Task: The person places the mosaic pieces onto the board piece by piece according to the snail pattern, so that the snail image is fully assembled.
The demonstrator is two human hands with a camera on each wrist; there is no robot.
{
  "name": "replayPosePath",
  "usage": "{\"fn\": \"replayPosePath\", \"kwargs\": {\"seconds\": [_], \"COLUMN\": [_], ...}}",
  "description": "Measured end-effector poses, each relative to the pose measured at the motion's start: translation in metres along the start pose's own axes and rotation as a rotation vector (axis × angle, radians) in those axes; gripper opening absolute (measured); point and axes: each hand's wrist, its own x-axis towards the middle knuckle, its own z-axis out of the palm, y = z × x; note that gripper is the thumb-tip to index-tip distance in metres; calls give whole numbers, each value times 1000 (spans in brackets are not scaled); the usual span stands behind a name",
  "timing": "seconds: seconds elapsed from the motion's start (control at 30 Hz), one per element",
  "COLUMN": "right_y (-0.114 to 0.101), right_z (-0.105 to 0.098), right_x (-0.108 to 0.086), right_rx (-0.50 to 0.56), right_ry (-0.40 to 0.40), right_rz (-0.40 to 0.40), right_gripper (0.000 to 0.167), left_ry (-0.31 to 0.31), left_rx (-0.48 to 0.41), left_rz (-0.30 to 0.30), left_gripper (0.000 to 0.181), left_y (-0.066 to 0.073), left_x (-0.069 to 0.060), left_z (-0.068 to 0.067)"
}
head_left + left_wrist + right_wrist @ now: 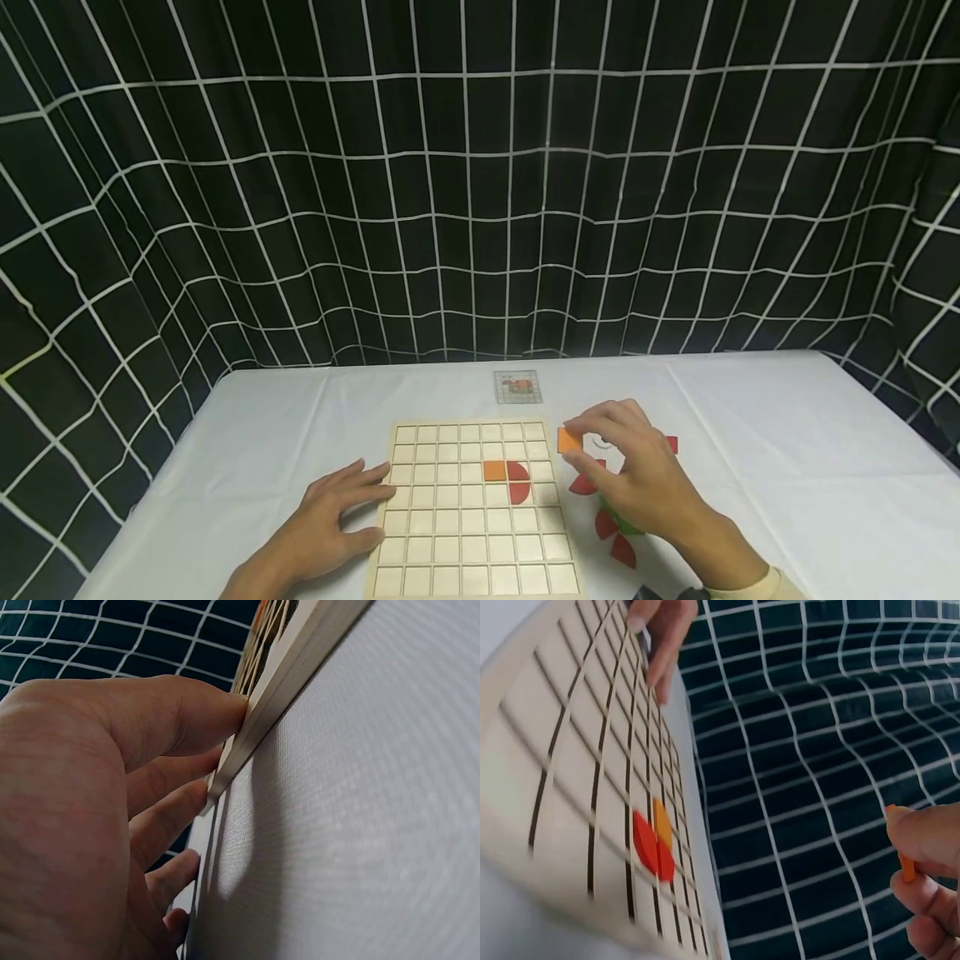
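Observation:
A pale wooden grid board lies on the white table. In its cells are an orange square and two red quarter-round pieces, side by side. My left hand rests along the board's left edge, its fingers spread and the thumb touching the rim. Just right of the board, my right hand pinches a second orange square between thumb and fingers, held up off the board. The right wrist view shows this orange piece edge-on in the fingertips.
Beyond the board lies a small transparent card with a coloured picture on a grid. Several red pieces and a green one lie right of the board, partly under my right hand. A dark curtain with white lines hangs behind the table.

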Motion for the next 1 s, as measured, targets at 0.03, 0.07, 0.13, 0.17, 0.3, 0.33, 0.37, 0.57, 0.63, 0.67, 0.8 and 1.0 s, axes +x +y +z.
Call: {"fn": "replayPosePath", "kwargs": {"seconds": [0.03,0.07,0.13,0.17,0.3,0.33,0.37,0.57,0.63,0.67,0.8,1.0], "right_y": [-3,-5,-10,-12,-21,-22,-23,-21,-19,-18,-13,-10], "right_z": [3,6,12,15,26,29,32,54,61,64,77,89], "right_x": [2,3,6,7,12,13,13,9,5,3,-4,-14], "right_rx": [8,13,22,29,48,51,54,72,75,73,64,11], "right_ry": [-2,-2,3,3,-2,-5,-8,-30,-41,-48,-80,-162], "right_rz": [1,-2,-13,-23,-19,-11,-3,36,42,45,48,81], "right_gripper": [31,30,29,28,25,25,24,22,22,22,24,21], "left_ry": [0,0,1,1,6,8,7,-1,-1,2,10,-3], "left_rx": [-1,-1,-2,-3,-5,-5,-6,-16,-17,-15,-19,-32], "left_rz": [-2,-3,-6,-6,-5,-8,-13,-40,-38,-32,-20,-25], "left_gripper": [42,42,42,42,42,42,42,42,42,42,42,41], "left_y": [0,1,1,1,1,0,0,-1,-1,-1,0,1], "left_x": [0,0,0,1,0,0,0,0,0,0,0,0], "left_z": [0,0,0,0,0,0,0,0,0,0,0,-1]}}
